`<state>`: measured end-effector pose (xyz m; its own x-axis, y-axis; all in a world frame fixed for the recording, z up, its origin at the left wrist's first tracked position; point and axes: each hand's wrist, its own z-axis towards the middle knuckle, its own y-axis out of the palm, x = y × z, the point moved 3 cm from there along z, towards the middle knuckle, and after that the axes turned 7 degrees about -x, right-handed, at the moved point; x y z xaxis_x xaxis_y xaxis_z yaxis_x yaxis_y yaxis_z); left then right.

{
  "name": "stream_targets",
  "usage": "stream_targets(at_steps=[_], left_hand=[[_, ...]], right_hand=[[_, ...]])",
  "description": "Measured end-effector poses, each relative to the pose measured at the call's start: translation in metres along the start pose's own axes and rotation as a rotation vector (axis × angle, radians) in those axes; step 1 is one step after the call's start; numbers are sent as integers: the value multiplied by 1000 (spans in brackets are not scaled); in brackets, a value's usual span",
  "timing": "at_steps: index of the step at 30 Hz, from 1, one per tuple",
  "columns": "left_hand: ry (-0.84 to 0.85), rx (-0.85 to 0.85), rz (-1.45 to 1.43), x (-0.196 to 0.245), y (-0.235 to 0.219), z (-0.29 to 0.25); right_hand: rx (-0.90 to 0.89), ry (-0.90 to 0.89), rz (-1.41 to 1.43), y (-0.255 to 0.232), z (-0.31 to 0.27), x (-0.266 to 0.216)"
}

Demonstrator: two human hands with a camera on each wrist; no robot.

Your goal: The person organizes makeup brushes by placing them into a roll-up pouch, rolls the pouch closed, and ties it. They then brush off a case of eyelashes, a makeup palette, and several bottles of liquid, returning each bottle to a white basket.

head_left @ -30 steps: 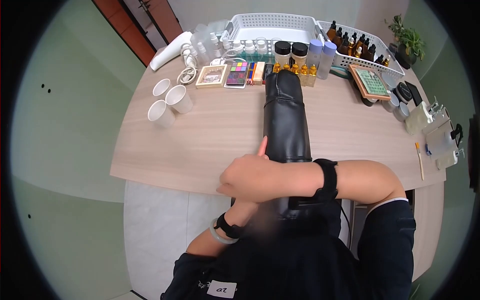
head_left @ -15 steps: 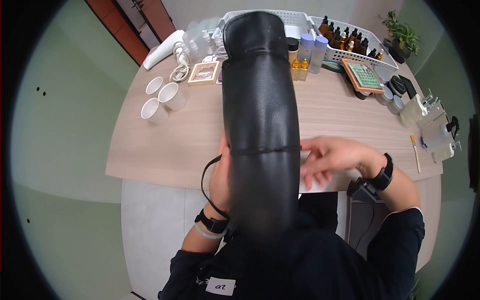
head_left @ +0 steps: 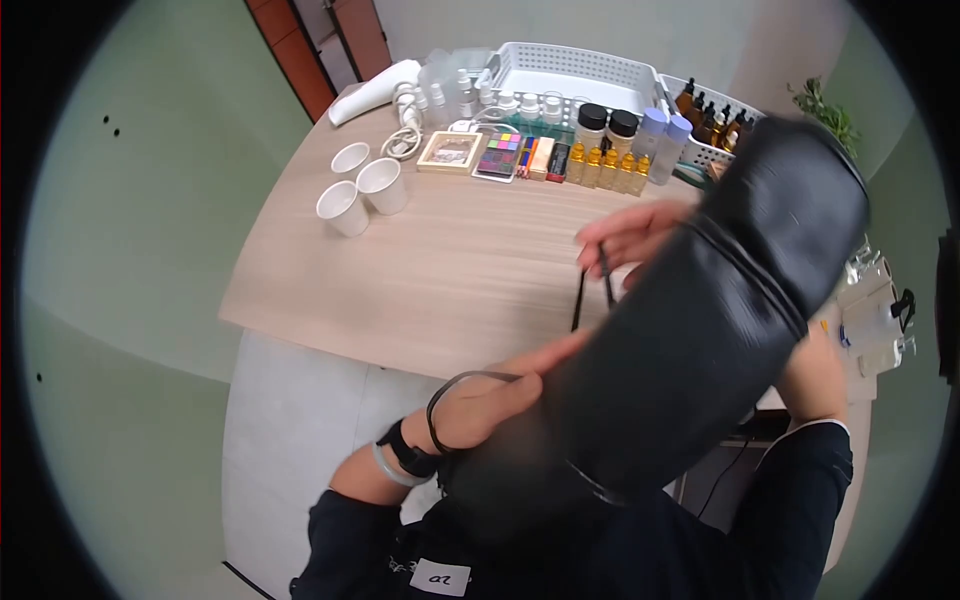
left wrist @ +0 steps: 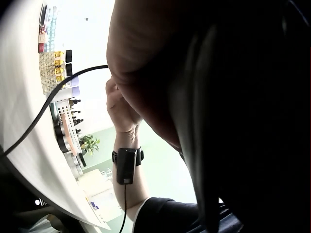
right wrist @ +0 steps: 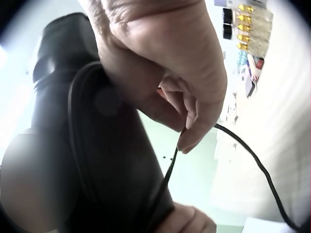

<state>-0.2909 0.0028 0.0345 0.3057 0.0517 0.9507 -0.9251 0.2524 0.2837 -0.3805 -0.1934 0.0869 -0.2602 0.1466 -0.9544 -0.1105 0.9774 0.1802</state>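
Observation:
A thick black leather roll (head_left: pixel 690 330) is held up off the table, tilted toward the upper right in the head view. My left hand (head_left: pixel 490 405) grips its lower left side, with the thumb lying along the leather. On the far side of the roll, partly hidden by it, my right hand (head_left: pixel 640 230) pinches a thin black cord (head_left: pixel 578 300). In the right wrist view the cord (right wrist: pixel 170 170) runs from the fingertips down to the leather. Another dark loop (head_left: pixel 432 415) arches over the left hand near the wrist strap.
Three white cups (head_left: pixel 380 187) stand at the left. Along the back are a framed box (head_left: pixel 450 151), a colour palette (head_left: pixel 500 156), several gold-capped vials (head_left: pixel 608 170) and a white basket (head_left: pixel 580 70). Dropper bottles (head_left: pixel 712 125) fill a second basket; pump bottles (head_left: pixel 880 330) stand at the right.
The roll came up off the table, upright at first, and now leans to the right. My right hand went from beside the roll to its far side and took hold of the cord.

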Motion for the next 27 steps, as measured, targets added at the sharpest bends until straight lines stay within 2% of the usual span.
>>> stream_targets(at_steps=[2,3,4,5,10,14,17,18,19,20,22,24,25,26,27], left_hand=[[-10,-223,-62,-3,-2,1],[-33,-280,-61,5,-2,1],[-8,-269,-60,7,-7,3],[-7,-319,37,8,-9,3],[-145,-392,264,27,-9,6],[-174,-440,343,15,-5,16],[-240,-313,306,13,-2,29],[-251,-344,309,8,2,33],[-217,-245,288,1,0,36],[-181,-146,270,-3,-1,39],[-178,-137,338,-2,0,39],[-112,51,287,-10,-5,33],[-4,88,329,-15,-8,32],[-3,78,337,-25,-9,28],[8,195,206,-35,-14,22]], right_hand=[[190,-60,-94,-11,-9,-27],[182,-130,-140,-12,-15,-38],[172,-204,-185,-13,-21,-49],[164,-220,-251,-15,-25,-59],[-33,-56,-505,-22,-46,-100],[7,-63,-708,-1,-52,-124],[156,-173,-763,34,-36,-116],[168,-270,-667,46,-31,-109],[160,-315,-575,61,-28,-103],[167,-328,-479,71,-28,-98],[211,-333,-300,85,-36,-86],[251,-454,-258,83,-47,-72],[293,-514,-204,77,-54,-63],[334,-574,-151,70,-62,-51],[386,-617,-68,62,-70,-37]])
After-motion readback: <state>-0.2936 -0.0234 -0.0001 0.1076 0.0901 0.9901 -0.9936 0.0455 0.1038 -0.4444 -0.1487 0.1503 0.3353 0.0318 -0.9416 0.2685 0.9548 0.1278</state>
